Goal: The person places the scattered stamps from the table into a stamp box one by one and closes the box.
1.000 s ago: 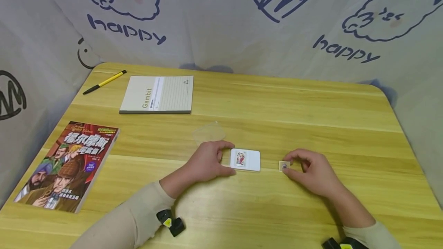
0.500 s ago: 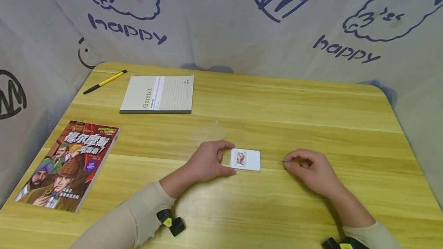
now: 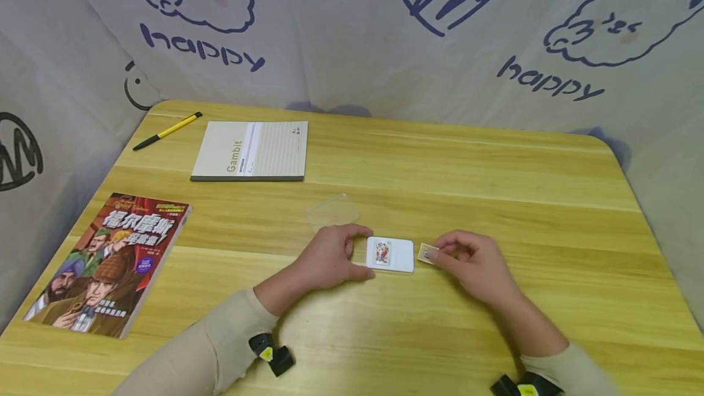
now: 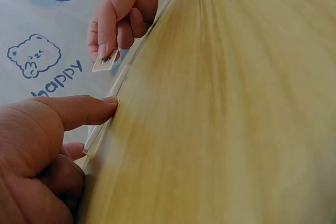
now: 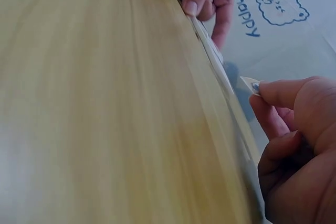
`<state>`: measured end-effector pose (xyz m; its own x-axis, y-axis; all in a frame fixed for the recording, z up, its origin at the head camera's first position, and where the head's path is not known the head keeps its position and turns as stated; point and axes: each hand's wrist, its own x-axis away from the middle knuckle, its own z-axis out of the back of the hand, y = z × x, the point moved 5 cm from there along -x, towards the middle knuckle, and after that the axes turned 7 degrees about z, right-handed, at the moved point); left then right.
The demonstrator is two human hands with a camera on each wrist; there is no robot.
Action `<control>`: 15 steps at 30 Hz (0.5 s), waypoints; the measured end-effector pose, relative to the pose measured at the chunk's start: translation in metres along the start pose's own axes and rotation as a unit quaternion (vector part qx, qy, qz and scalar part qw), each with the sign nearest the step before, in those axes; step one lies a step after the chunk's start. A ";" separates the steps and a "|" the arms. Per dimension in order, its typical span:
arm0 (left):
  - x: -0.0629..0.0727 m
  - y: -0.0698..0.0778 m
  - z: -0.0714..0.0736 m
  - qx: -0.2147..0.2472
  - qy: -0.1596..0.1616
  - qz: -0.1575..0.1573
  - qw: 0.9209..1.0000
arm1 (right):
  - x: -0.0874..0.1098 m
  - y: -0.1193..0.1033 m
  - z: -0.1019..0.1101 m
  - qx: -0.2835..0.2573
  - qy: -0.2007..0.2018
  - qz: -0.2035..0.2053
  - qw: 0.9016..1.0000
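Observation:
My left hand (image 3: pixel 332 256) holds a flat white rectangular case (image 3: pixel 403 255) on the table, thumb and forefinger at its two long edges by the left end. On the left half of the case lies a small colourful stamp (image 3: pixel 382 253). Just beyond the right end, my right hand (image 3: pixel 477 264) pinches a second small stamp (image 3: pixel 426 253) between thumb and forefinger, apart from the case. In the left wrist view this stamp (image 4: pixel 103 65) is pale-edged with a dark picture, held above the table. In the right wrist view it appears tilted, partly covered by the fingertips.
A clear plastic sleeve (image 3: pixel 337 209) lies behind my left hand. Farther back are a Gambit notebook (image 3: pixel 250 150) and a yellow and black pen (image 3: pixel 167 131). An illustrated book (image 3: pixel 107 267) lies at the left. A cloth with drawings (image 3: pixel 352 35) hangs beyond the table edge.
My right hand has moved left with the stamp, nearer the case. The stamp turned edge-on to the head camera, then showed its face again. My left hand and the case have stayed put.

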<state>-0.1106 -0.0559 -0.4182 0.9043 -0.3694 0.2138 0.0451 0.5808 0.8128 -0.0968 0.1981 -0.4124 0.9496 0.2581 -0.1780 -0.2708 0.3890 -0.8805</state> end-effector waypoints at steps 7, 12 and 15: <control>-0.001 -0.002 -0.001 -0.001 0.001 -0.005 1.000 | -0.008 -0.004 -0.015 0.010 -0.020 -0.008 1.000; -0.001 -0.002 -0.001 -0.002 0.000 -0.007 1.000 | -0.011 -0.006 -0.021 0.045 -0.025 -0.013 0.999; -0.001 -0.002 -0.001 -0.004 0.000 -0.008 1.000 | -0.014 -0.007 -0.023 0.065 -0.026 -0.017 0.997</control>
<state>-0.1117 -0.0560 -0.4206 0.9035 -0.3783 0.2012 0.0627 0.5812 0.8113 -0.1042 0.1716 -0.4137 0.9499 0.2873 -0.1228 -0.2601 0.5090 -0.8205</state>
